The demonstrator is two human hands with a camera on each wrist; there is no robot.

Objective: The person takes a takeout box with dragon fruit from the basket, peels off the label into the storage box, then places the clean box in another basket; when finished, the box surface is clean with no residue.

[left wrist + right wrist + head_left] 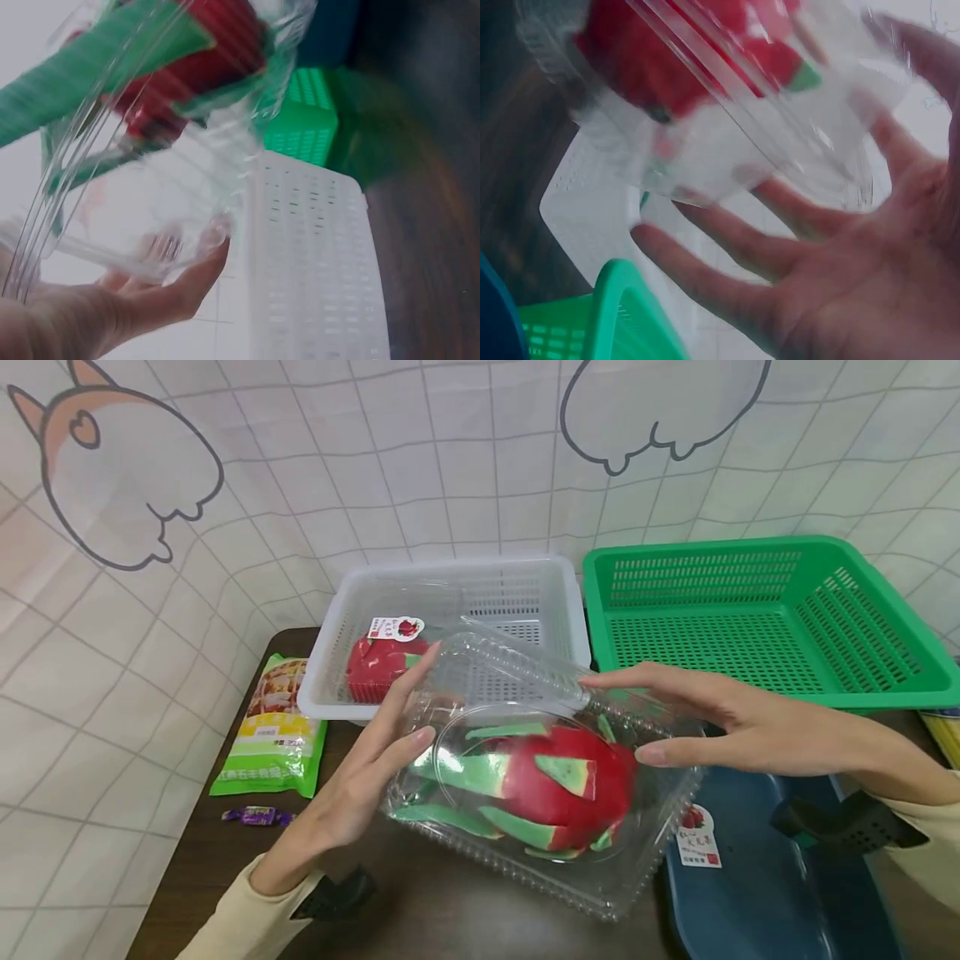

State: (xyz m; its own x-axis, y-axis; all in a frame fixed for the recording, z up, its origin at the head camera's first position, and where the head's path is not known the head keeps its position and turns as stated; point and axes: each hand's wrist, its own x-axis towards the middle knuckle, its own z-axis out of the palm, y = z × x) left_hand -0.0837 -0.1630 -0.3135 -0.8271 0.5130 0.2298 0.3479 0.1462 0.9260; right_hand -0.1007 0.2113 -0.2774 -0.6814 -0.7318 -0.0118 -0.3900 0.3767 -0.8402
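A clear plastic container (480,693) with a red and green dragon fruit (570,777) inside is held tilted above the table in the head view. My left hand (360,777) grips its left side, thumb on top and fingers partly hidden behind the plastic. On the right side, my right hand (750,727) holds it between thumb and fingers. The left wrist view has my left hand (142,307) under the container's edge, the fruit (217,45) showing through. My right hand's fingers spread along the plastic in the right wrist view, near the fruit (652,60).
Behind the container, a white basket (318,681) holds another packaged dragon fruit (375,668). A green basket (720,635) stands to its right. A blue tray (750,893) with a white label (699,843) at its left side is front right. A snack bag (270,735) and purple candy (257,816) lie left.
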